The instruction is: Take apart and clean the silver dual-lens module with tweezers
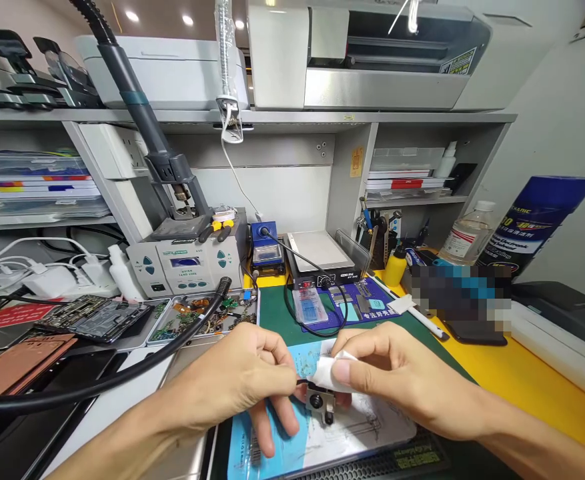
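A small silvery metal part with a round, lens-like black piece is held up between my two hands. My left hand has thumb and forefinger pinched on a thin black strip at the part's upper left; its lower fingers hang loosely below. In my right hand a folded white tissue is gripped between thumb and fingers, close against the top of the part. A fingertip shows behind the part. Beneath lies a blue and white booklet. How the strip joins the part is hidden.
A thick black hose crosses the left side. Behind stand a hot-air station, a small heating plate and a tray of circuit parts. Phones lie at left; a clear bottle and blue spray can stand at right.
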`<action>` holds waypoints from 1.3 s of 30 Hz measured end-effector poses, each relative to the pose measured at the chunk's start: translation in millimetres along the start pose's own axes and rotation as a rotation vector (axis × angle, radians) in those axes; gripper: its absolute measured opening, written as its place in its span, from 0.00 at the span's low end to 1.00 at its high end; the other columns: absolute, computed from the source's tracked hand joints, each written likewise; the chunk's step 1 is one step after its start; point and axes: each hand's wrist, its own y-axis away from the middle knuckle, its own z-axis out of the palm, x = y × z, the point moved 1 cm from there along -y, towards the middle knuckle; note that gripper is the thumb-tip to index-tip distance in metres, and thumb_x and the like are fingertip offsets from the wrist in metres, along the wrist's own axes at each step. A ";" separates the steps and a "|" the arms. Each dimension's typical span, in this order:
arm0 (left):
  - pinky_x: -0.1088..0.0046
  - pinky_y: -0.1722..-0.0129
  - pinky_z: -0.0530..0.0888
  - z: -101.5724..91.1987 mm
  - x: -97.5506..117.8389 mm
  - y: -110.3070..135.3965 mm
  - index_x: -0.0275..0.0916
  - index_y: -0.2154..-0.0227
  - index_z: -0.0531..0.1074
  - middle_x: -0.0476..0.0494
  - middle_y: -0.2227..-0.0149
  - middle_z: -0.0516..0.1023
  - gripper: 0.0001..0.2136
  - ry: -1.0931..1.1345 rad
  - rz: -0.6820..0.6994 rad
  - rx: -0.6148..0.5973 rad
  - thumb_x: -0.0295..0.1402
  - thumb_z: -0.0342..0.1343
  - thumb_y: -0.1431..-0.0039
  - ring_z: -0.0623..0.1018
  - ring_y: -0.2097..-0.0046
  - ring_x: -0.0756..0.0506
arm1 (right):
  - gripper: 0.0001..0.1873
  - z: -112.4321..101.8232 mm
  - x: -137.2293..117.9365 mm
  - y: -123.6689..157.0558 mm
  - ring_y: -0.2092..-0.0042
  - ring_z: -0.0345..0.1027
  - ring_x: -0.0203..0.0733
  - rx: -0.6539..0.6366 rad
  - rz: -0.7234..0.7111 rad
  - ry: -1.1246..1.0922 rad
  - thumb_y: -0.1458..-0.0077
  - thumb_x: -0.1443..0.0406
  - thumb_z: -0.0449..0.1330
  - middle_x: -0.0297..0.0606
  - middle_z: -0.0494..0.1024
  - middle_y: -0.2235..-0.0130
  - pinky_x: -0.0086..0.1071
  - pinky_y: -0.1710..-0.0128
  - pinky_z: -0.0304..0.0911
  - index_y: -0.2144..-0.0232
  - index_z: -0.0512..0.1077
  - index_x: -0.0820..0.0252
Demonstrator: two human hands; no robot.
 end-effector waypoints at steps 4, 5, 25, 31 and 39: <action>0.77 0.83 0.74 1.1 -2.9 2.3 0.34 0.74 0.69 0.41 0.70 0.81 0.07 0.206 0.062 -0.002 0.32 0.58 0.45 0.82 0.75 0.45 | 0.20 -0.3 7.0 -1.1 0.67 0.67 0.42 0.065 0.021 -0.180 0.40 0.54 0.62 0.40 0.77 0.70 0.34 0.64 0.60 0.73 0.78 0.66; 0.76 0.81 0.76 1.8 -3.0 3.5 0.34 0.73 0.70 0.42 0.68 0.80 0.07 0.251 0.079 -0.002 0.33 0.58 0.44 0.82 0.71 0.44 | 0.19 -0.3 8.0 -1.1 0.67 0.67 0.42 0.081 0.019 -0.204 0.39 0.55 0.62 0.40 0.76 0.69 0.34 0.63 0.60 0.73 0.78 0.66; 0.80 0.74 0.70 34.3 -18.9 6.1 0.35 0.59 0.69 0.45 0.66 0.76 0.22 0.418 0.233 -0.034 0.38 0.71 0.53 0.79 0.71 0.50 | 0.18 20.4 3.6 4.3 0.69 0.66 0.40 0.173 -0.002 -0.614 0.39 0.56 0.61 0.35 0.71 0.74 0.34 0.65 0.61 0.76 0.72 0.63; 0.78 0.78 0.73 43.0 -22.3 1.5 0.38 0.57 0.69 0.50 0.69 0.74 0.22 0.283 0.287 0.231 0.39 0.68 0.52 0.76 0.76 0.52 | 0.19 23.7 8.8 2.0 0.70 0.63 0.39 0.206 0.022 -0.617 0.41 0.55 0.63 0.36 0.72 0.73 0.34 0.65 0.62 0.76 0.73 0.64; 0.77 0.76 0.73 43.6 -22.3 6.9 0.40 0.58 0.71 0.49 0.70 0.80 0.16 0.120 0.345 0.329 0.34 0.62 0.51 0.79 0.76 0.50 | 0.17 21.1 6.8 1.1 0.67 0.64 0.40 0.187 0.013 -0.643 0.43 0.55 0.65 0.36 0.73 0.71 0.34 0.63 0.62 0.75 0.74 0.63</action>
